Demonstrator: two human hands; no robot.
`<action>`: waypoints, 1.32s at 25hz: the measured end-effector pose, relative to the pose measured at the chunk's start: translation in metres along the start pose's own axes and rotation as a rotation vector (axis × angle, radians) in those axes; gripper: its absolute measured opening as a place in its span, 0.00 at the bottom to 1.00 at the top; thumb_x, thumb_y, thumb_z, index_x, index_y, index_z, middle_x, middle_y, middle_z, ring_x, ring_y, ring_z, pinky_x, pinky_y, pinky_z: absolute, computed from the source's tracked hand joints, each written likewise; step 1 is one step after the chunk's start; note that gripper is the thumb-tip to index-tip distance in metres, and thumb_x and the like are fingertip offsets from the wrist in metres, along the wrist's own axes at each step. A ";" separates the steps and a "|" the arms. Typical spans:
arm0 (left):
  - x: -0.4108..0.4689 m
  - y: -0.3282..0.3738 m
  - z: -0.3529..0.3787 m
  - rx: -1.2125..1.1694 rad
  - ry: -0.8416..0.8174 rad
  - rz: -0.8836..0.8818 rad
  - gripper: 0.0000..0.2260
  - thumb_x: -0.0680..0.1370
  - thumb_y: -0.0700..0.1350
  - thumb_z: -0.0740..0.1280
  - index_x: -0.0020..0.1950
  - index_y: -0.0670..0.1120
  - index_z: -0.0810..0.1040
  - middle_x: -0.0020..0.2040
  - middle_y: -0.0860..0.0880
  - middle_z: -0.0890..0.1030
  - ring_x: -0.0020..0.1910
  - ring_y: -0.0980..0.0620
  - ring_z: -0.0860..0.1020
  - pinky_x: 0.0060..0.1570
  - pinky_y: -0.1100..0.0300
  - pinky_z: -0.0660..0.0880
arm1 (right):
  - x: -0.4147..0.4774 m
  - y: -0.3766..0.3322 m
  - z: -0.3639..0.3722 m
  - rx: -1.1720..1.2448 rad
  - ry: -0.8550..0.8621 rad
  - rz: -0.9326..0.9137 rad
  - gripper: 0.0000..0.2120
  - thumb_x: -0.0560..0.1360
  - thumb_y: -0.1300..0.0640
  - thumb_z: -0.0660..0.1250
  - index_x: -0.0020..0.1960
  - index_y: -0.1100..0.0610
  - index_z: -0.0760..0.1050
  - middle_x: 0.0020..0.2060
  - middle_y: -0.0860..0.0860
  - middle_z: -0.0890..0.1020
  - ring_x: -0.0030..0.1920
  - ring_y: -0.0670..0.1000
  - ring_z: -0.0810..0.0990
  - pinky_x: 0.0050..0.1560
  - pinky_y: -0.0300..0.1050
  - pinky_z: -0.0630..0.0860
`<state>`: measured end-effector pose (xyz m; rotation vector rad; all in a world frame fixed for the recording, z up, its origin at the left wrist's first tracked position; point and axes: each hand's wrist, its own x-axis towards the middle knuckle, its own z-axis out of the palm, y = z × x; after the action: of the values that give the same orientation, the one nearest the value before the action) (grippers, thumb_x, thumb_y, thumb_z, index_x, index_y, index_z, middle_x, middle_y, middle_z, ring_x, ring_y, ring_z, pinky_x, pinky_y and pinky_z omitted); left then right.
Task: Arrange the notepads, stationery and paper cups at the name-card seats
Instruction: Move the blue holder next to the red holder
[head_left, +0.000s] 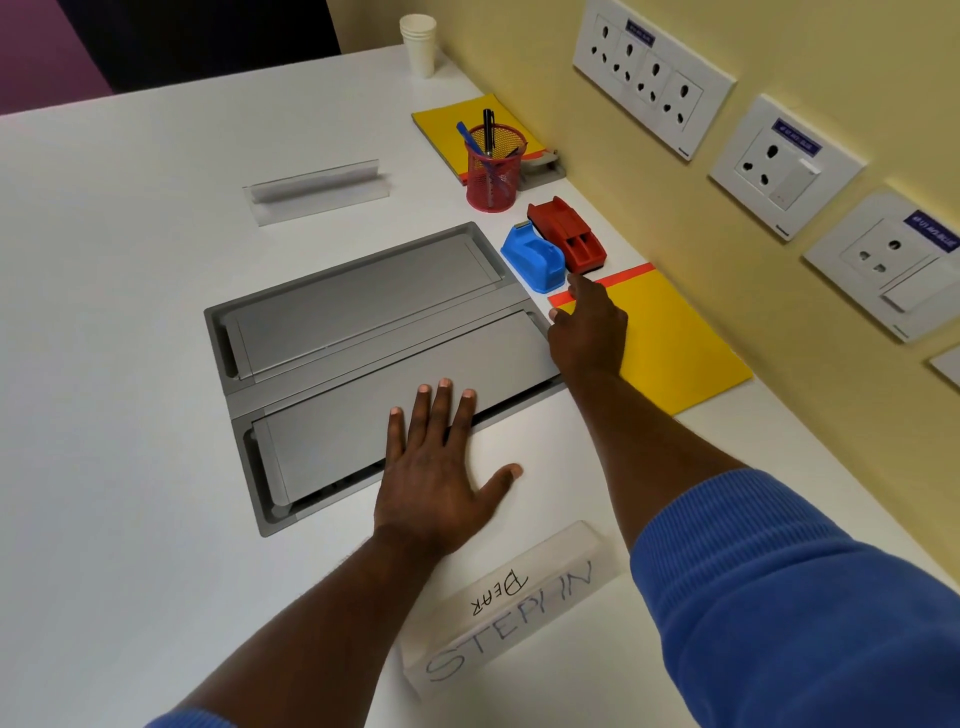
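- The white table (130, 312) holds the near yellow notepad (675, 343) beside the wall, its long axis running along the wall and its orange-bound edge farthest from the person.
- The right hand (589, 332), the nearer one, lays straight fingers on the pad's far left corner and grips nothing.
- The left hand (436, 467) rests flat and spread, just beyond the name card (509, 608).

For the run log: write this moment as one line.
left hand: flat, partly on grey lid | right hand: touching near yellow notepad | cups: stacked, far corner | notepad not yet at name card
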<state>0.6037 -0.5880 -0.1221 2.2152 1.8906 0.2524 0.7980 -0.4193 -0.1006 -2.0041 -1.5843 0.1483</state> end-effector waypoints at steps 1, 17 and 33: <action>0.000 0.000 0.000 0.002 -0.002 0.001 0.43 0.75 0.79 0.41 0.83 0.56 0.37 0.84 0.51 0.37 0.81 0.50 0.32 0.79 0.44 0.33 | -0.002 0.002 -0.001 0.023 0.006 -0.005 0.27 0.75 0.59 0.75 0.72 0.59 0.72 0.66 0.55 0.80 0.67 0.56 0.78 0.65 0.54 0.77; -0.005 -0.002 -0.002 -0.103 0.043 0.022 0.46 0.74 0.80 0.45 0.84 0.54 0.45 0.85 0.49 0.47 0.84 0.49 0.43 0.81 0.42 0.41 | -0.091 0.004 -0.056 -0.047 -0.085 -0.221 0.29 0.81 0.42 0.64 0.76 0.59 0.67 0.74 0.55 0.72 0.76 0.54 0.67 0.78 0.58 0.57; -0.201 0.046 -0.117 -0.045 -0.056 0.179 0.49 0.74 0.80 0.45 0.84 0.50 0.37 0.83 0.48 0.36 0.81 0.50 0.32 0.77 0.44 0.29 | -0.312 0.018 -0.251 -0.210 -0.354 -0.204 0.41 0.80 0.31 0.49 0.83 0.55 0.49 0.82 0.53 0.52 0.82 0.52 0.50 0.80 0.60 0.44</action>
<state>0.5837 -0.7865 0.0049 2.3374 1.6440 0.2558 0.8296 -0.8006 0.0186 -2.0376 -2.0941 0.2801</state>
